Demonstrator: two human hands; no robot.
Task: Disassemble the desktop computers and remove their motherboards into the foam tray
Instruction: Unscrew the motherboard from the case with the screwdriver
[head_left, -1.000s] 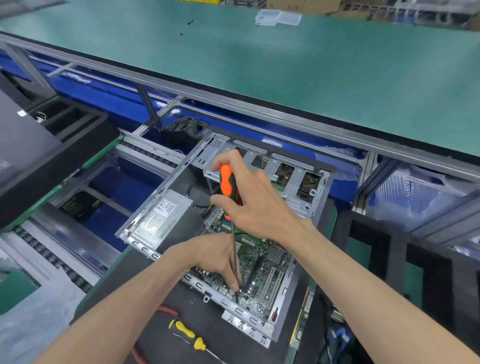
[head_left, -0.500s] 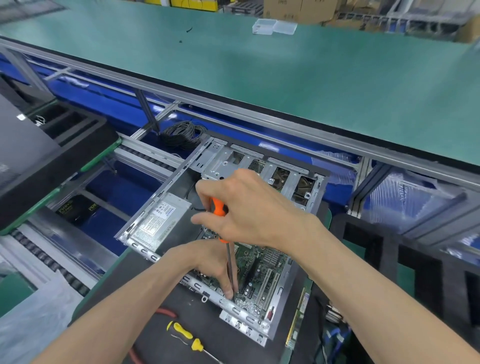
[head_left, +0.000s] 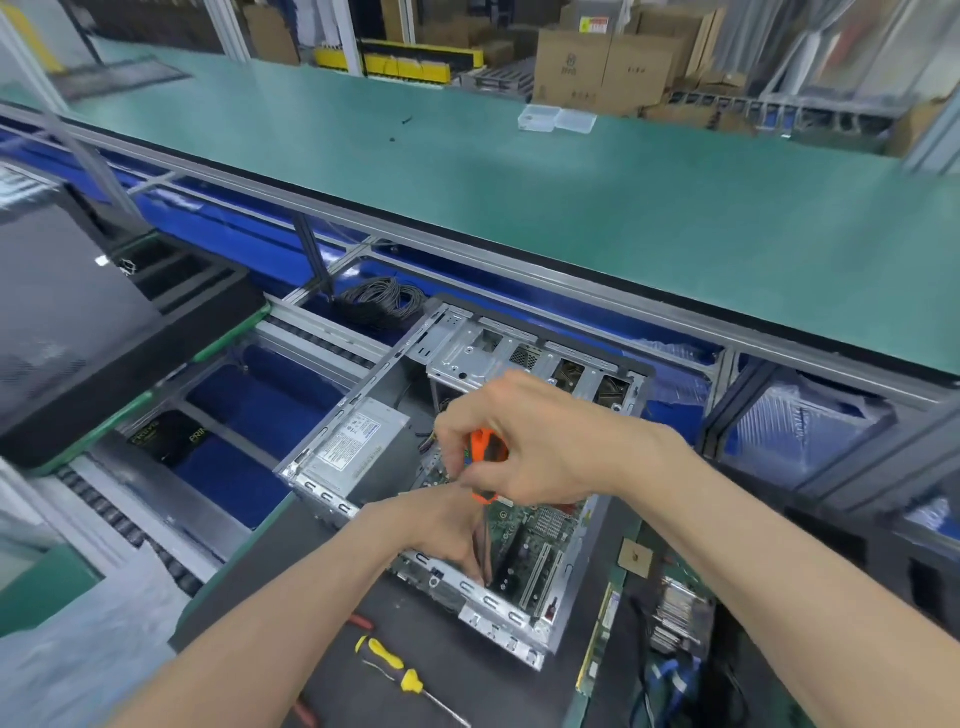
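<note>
An open desktop case (head_left: 467, 592) lies on a black mat, its green motherboard (head_left: 540, 545) still inside at the near right. A grey power supply (head_left: 358, 441) sits in the case's left part. My right hand (head_left: 540, 441) grips the orange handle of a screwdriver (head_left: 485, 449) held upright over the board. My left hand (head_left: 447, 525) pinches the screwdriver's shaft low down, near the case's front rail. The tip is hidden behind my left fingers.
A yellow screwdriver (head_left: 395, 665) lies on the black mat (head_left: 291, 582) in front of the case. Loose boards and parts (head_left: 675, 613) are piled at the right. A black foam tray (head_left: 93, 332) stands at the left. A coil of cable (head_left: 379, 301) lies behind the case.
My right hand has sunk lower on the orange handle and turned around it. The left hand stays at the shaft. The camera has tilted up, showing more of the far bench.
</note>
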